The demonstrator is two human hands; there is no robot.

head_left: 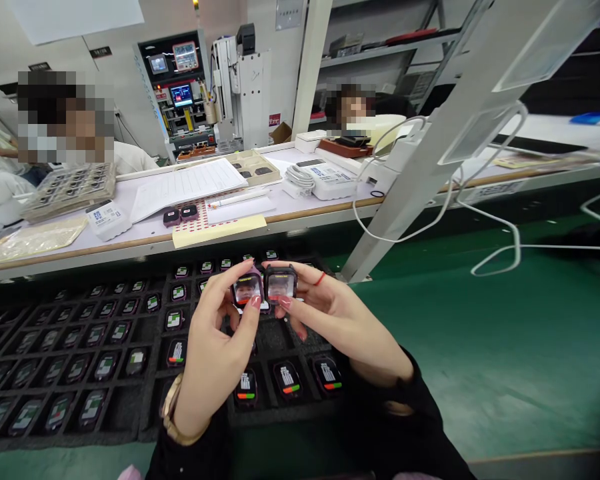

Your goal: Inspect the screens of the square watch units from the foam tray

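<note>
Fingers of the left hand are pinched narrow around a small dark watch body, thumb at its lower edge and fingertips along the top, screen tilted up toward the camera. Right beside it, the right hand grips a second watch body the same way, its fingers closed on the case, and the two units sit edge to edge, touching or very nearly so. Both are held up in the air just above the black compartment tray that fills the near side of the green tabletop. Row after row of that tray carries more watch bodies, each in its own pocket, many with lit screens showing red and green bars; a few pockets under the hands look bare. There's a gold wristwatch on the left wrist and a red band on a right-hand finger. Behind, a raised pale shelf holds a sheet of paper, two more watch bodies lying side by side, a coiled white cable and a beige tray. Two other people sit on the far side, and a test machine with small screens stands against the wall.
</note>
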